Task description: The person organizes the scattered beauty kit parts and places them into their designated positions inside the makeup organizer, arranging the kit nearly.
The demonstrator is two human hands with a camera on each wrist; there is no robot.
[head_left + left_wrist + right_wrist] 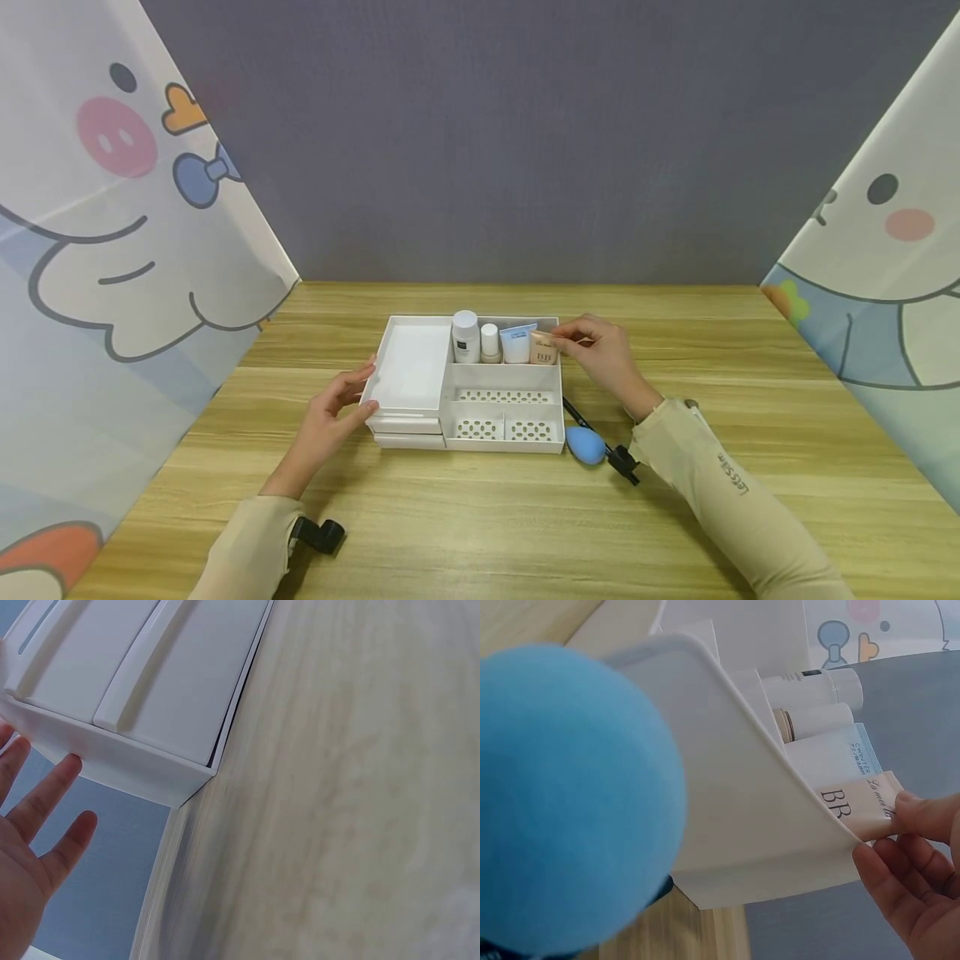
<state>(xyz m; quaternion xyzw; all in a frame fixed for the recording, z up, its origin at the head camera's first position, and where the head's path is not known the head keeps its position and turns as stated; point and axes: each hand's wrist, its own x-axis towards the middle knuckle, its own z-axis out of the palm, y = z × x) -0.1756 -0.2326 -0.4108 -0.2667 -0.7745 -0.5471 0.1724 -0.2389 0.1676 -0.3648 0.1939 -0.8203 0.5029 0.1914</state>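
Observation:
A white desktop organizer (408,362) with drawers stands on the table. My left hand (336,406) rests against its left side, fingers spread; the left wrist view shows fingertips (71,766) touching its side wall. At the back right compartment, my right hand (602,354) pinches the top end of a beige BB cream tube (543,348) between thumb and fingers. The tube stands in that compartment beside a light-blue and white tube (517,343), a small white-capped bottle (490,342) and a larger white bottle (466,337). In the right wrist view the BB tube (859,806) leans along the wall.
A blue makeup sponge (585,445) lies right of the organizer, close to a thin black stick-like item (576,414). The organizer's front compartments (504,397) have perforated floors. Drawers (408,433) sit at its lower left. A grey panel (510,167) stands behind the table.

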